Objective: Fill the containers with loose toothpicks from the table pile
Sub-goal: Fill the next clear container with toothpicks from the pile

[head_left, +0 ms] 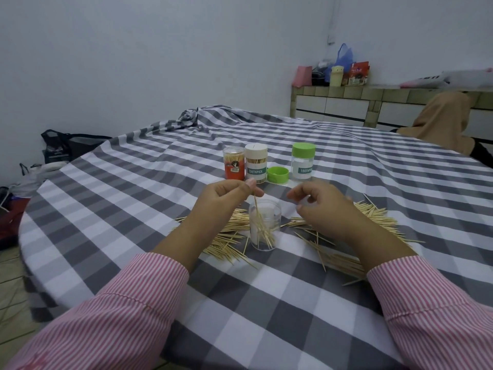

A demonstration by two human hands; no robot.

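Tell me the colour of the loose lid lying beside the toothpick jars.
Bright green: the loose lid shows clearly in the head view.

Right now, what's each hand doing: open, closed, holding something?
Left hand: pinches a toothpick that reaches down into the clear container.
Right hand: fingers curled above the toothpick pile; whether it holds anything cannot be told.

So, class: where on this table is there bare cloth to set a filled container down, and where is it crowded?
Free: the checked cloth between the two sleeves, and the stretch left of the orange container. Crowded: around the open clear container, ringed by toothpicks and both hands.
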